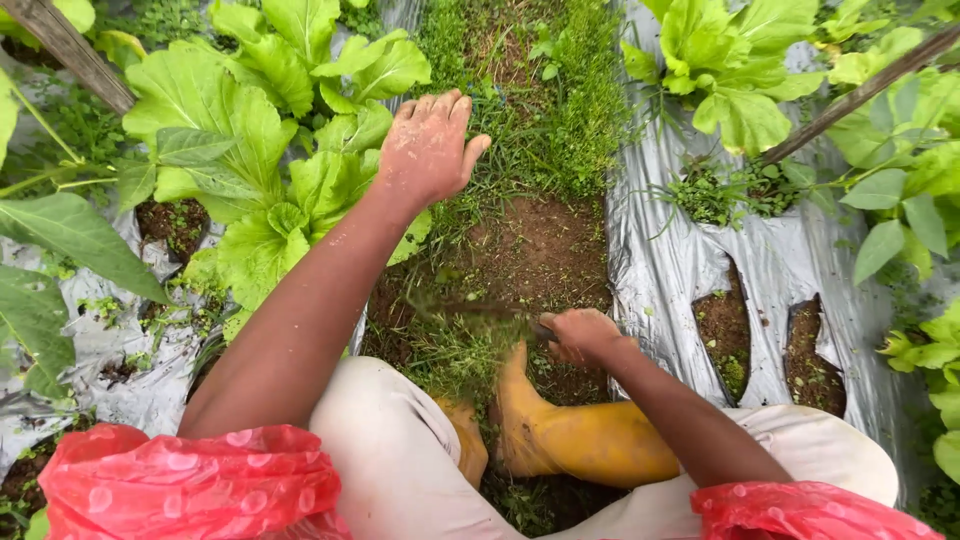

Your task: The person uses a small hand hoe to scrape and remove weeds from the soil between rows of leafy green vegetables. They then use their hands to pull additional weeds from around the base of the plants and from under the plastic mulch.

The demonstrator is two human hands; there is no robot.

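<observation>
Silver plastic mulch sheets (680,270), two of them, flank a weedy soil path (530,250). Left hand (428,150), fingers loosely curled, presses on a leafy mustard green plant (250,170). Right hand (585,335) grips a blurred blade (480,310) above two yellow rubber boots (580,440).

Garden bed surroundings, head view.
Silver plastic mulch sheet (680,260) with soil-filled planting holes on both sides; yellow rubber boots (585,440) at the bottom of the grassy soil strip (530,240); brown wooden stakes (70,50) cross the upper corners; red dotted plastic sleeves (160,485) along the bottom edge.
</observation>
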